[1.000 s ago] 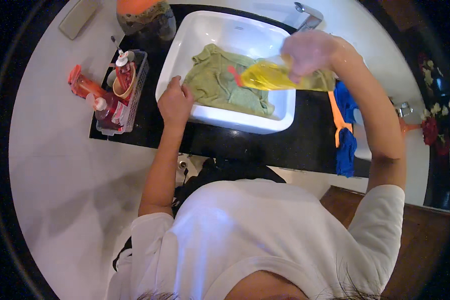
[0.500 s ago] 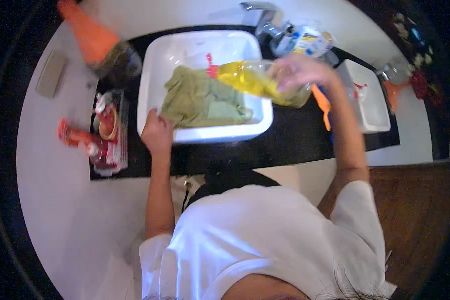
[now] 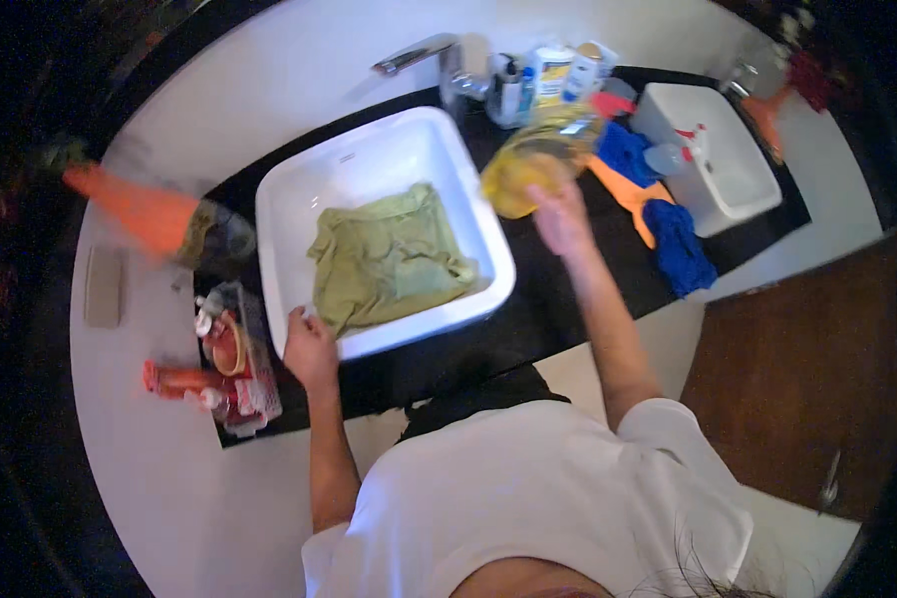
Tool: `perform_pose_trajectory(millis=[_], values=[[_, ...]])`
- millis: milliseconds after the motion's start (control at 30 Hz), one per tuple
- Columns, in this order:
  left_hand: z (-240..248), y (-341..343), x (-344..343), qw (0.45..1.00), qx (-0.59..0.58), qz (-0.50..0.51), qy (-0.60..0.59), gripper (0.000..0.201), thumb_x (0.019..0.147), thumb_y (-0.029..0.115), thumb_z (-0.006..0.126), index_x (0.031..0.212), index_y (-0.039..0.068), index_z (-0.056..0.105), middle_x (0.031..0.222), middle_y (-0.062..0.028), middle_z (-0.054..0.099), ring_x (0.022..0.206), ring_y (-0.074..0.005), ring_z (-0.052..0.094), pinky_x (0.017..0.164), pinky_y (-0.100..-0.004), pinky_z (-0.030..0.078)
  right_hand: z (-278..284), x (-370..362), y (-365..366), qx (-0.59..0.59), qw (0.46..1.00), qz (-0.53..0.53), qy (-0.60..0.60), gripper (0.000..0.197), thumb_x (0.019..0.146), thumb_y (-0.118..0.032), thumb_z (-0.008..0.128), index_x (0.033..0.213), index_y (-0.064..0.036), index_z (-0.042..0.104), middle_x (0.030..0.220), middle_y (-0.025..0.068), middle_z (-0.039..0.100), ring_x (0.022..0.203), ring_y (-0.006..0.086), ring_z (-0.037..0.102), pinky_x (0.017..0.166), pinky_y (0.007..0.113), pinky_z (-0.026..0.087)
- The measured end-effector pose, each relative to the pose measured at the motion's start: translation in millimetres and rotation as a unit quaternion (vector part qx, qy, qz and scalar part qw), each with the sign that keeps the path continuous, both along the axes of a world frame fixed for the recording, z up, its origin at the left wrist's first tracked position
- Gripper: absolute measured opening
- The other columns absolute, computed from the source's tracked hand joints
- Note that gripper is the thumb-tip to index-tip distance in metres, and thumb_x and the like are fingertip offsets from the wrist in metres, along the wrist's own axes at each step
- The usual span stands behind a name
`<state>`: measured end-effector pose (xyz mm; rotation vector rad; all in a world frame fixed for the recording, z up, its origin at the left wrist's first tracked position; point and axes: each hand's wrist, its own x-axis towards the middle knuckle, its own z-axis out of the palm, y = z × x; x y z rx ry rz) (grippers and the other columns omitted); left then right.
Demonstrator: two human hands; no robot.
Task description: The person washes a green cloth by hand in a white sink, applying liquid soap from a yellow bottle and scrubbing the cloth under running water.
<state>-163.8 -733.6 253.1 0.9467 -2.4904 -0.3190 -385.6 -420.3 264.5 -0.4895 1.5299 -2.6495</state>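
Note:
A green cloth garment (image 3: 394, 254) lies spread and wrinkled in the white sink (image 3: 483, 234), darker in places as if wet. My left hand (image 3: 311, 351) is closed over the sink's near left rim, its fingertips beside the garment's corner. To the right of the sink, my right hand (image 3: 560, 211) grips a clear bottle of yellow liquid (image 3: 540, 157) near its base. The bottle's red cap (image 3: 613, 103) points up and away from me, and the liquid has gathered at the bottom end.
A chrome faucet (image 3: 453, 75) rises behind the sink, with several toiletry bottles (image 3: 553, 75) to its right. Farther right are an orange-handled brush (image 3: 623, 199), blue cloths (image 3: 680, 249) and a white basin (image 3: 708, 194). A basket of bottles (image 3: 254, 364) and an orange-topped vase (image 3: 149, 214) stand left.
The bottle has swung right, from tilted cap-down over the garment to cap-up beside the sink. My left hand stays at the rim. The whole view has turned and shifted.

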Motion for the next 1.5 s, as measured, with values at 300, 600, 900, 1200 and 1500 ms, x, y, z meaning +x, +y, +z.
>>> perform_pose_trajectory(millis=[300,600,900,1200,1500], values=[[-8.3,-39.8,-86.2,0.974,0.120,-0.184,-0.053,0.043,0.070,0.026,0.063,0.106,0.004,0.051,0.099,-0.0172,0.054,0.096,-0.0318,0.053,0.080,-0.0390,0.043,-127.6,-70.0,154.8,0.307,0.860,-0.408,0.011,0.045,0.073,-0.013,0.068,0.111,-0.0007,0.047,0.104,0.0105,0.057,0.093,0.0207,0.055,0.082,0.031,0.045],[-71.8,-58.1,-196.9,0.971,0.065,-0.084,-0.216,0.069,0.067,0.033,0.065,0.120,0.000,0.036,0.114,-0.0266,0.046,0.100,-0.0406,0.050,0.085,-0.0443,0.042,-123.9,-68.0,129.3,0.352,0.831,-0.430,-0.006,0.061,0.062,-0.014,0.073,0.115,-0.0025,0.045,0.107,0.0140,0.054,0.100,0.0272,0.052,0.088,0.034,0.040],[-50.6,-58.9,-173.2,0.739,0.652,-0.165,0.039,0.036,0.081,0.024,0.057,0.106,-0.002,0.051,0.098,-0.0155,0.058,0.084,-0.0279,0.059,0.074,-0.0389,0.048,-15.5,21.8,20.3,0.275,0.854,-0.439,-0.054,0.036,0.060,0.007,0.052,0.094,-0.0025,0.052,0.084,0.0140,0.050,0.076,0.0275,0.051,0.069,0.035,0.043],[49.3,-43.2,-130.2,0.551,0.765,-0.241,0.229,0.033,0.087,0.027,0.049,0.107,0.000,0.052,0.104,-0.0123,0.058,0.096,-0.0250,0.056,0.086,-0.0392,0.044,-21.3,7.4,-172.1,0.608,0.752,0.126,0.223,0.052,0.062,-0.015,0.060,0.111,-0.0040,0.051,0.111,0.0186,0.051,0.103,0.0353,0.047,0.084,0.043,0.042],[-32.0,-28.8,-144.6,0.569,0.792,-0.076,0.211,0.033,0.084,0.023,0.046,0.102,-0.003,0.053,0.098,-0.0163,0.059,0.090,-0.0292,0.056,0.087,-0.0418,0.042,-0.8,53.1,-209.3,0.447,0.889,0.009,0.101,0.033,0.071,-0.030,0.056,0.071,0.0021,0.062,0.075,0.0172,0.062,0.068,0.0314,0.059,0.063,0.039,0.047]])
